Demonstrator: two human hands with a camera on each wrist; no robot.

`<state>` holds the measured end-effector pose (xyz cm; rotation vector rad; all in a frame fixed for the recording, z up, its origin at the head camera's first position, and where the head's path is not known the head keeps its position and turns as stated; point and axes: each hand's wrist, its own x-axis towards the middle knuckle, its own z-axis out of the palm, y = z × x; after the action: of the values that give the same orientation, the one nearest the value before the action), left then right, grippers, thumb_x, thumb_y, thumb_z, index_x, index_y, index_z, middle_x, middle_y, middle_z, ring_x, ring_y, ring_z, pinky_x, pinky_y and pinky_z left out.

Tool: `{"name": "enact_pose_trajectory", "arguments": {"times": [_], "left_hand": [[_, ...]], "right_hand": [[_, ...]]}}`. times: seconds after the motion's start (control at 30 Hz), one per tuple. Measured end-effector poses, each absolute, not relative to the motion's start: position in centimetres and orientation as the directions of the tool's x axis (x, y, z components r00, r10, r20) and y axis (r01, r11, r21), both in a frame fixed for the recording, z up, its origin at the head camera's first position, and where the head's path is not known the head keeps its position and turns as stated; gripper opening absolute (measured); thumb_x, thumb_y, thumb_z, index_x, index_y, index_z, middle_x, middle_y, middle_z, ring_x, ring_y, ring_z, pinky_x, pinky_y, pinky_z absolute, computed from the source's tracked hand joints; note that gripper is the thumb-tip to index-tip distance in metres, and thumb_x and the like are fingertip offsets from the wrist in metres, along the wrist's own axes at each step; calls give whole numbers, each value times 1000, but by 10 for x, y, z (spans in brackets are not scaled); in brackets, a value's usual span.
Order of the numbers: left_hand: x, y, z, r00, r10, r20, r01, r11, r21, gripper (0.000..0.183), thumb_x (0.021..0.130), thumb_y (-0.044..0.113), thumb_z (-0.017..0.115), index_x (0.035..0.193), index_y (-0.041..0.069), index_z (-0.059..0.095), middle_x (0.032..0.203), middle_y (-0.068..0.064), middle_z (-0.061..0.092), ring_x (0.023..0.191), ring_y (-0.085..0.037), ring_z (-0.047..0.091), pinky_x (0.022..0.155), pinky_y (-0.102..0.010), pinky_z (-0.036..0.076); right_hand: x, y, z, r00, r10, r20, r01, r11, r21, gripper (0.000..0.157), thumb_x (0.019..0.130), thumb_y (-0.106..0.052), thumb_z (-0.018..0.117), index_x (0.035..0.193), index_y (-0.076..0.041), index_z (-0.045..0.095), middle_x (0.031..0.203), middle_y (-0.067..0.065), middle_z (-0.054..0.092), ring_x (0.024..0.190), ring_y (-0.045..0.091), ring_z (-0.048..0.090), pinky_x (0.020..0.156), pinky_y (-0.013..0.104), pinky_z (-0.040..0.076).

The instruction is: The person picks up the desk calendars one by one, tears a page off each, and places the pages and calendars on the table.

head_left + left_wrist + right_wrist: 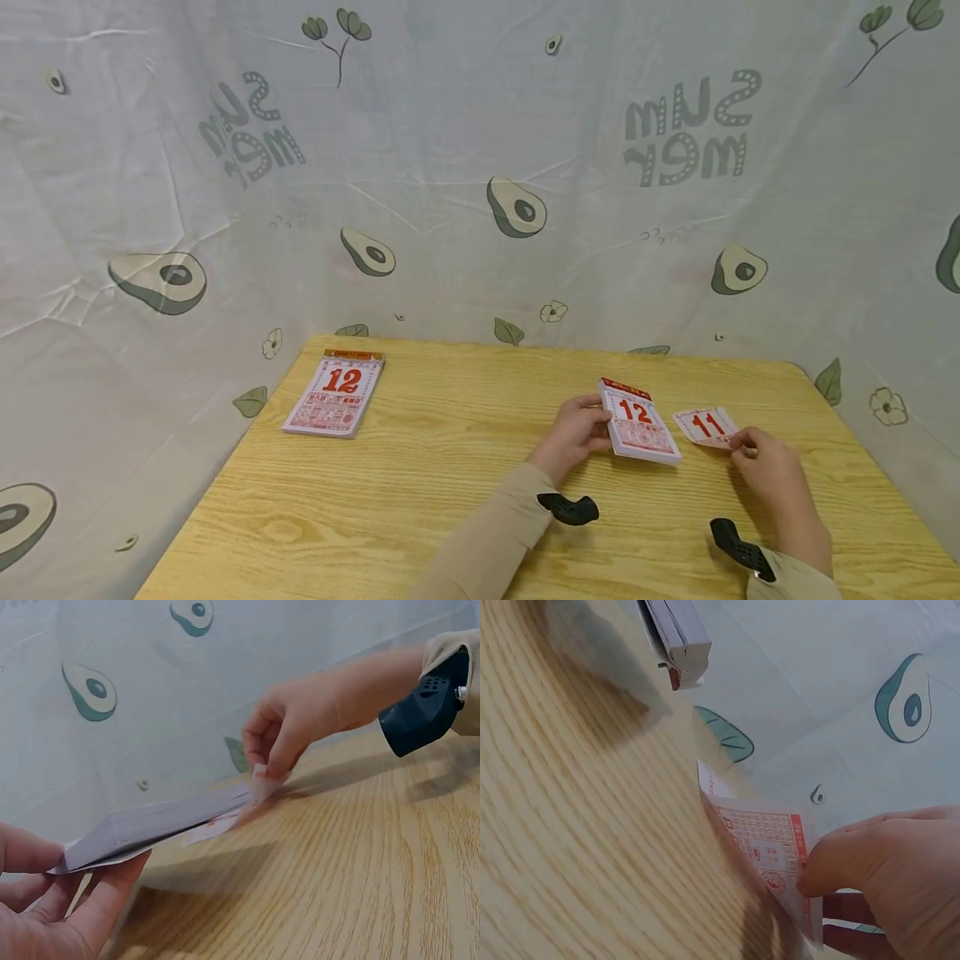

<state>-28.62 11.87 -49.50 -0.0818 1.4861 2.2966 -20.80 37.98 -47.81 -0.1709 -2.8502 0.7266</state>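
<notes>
Beige sleeves [483, 542] with black wrist cameras [572, 510] come nearest my head view. I see the left hand [576, 433] holding a calendar pad [637, 421], fingers beneath and thumb on top, tilted above the bench [420, 475]. Just right of it, the right hand [776, 467] pinches a loose sheet [703, 426] marked 11. A second pad [333, 398] lies at the bench's far left.

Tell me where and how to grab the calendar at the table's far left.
Probably lift that calendar by its long right edge, coming from the right with the left hand once it's free. It lies flat, its thick right side facing bare table, while patterned cloth hangs close on its left.
</notes>
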Motion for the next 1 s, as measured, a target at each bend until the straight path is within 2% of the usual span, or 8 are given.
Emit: {"name": "enact_pose_trajectory", "arguments": {"times": [0.23,0.4,0.6,0.83,1.0], "left_hand": [[-286,130,-496,-926,273,-261,-341,-305,889,32,92,0,58,122,9,63,99,-13,71,81,-25,70,67,-41,57],[-285,137,-495,-931,251,-265,-332,-284,899,31,93,1,58,122,10,63,98,-12,72,83,-28,71,68,-43,58],[-285,144,-494,-936,254,-245,-315,-286,905,34,92,1,60,125,11,61,98,-11,72,85,-29,71,68,-44,58],[-282,148,-485,-931,263,-253,-323,-273,906,34,92,2,59,125,10,61,97,-12,73,85,-28,72,62,-37,57],[-281,151,-482,-928,248,-279,-341,-260,903,32,91,3,59,123,7,62,98,-11,72,86,-23,69,69,-37,58]], "right_hand": [[-210,386,-484,-981,92,170,1,884,-468,13,86,-2,58,96,7,63,95,28,65,90,44,61,76,55,48],[-210,388,-482,-991,79,106,18,875,-485,27,93,-11,56,109,10,64,107,33,63,97,47,60,79,55,49],[-211,392,-481,-996,79,51,47,888,-458,38,98,-22,50,117,8,63,128,40,51,114,57,49,89,62,43],[-211,397,-483,-995,59,80,18,902,-431,37,96,-21,52,115,9,64,128,41,50,117,60,45,92,65,40],[-208,404,-485,-993,59,103,11,910,-415,37,95,-19,52,114,11,63,128,41,50,117,60,45,92,65,39]]}}
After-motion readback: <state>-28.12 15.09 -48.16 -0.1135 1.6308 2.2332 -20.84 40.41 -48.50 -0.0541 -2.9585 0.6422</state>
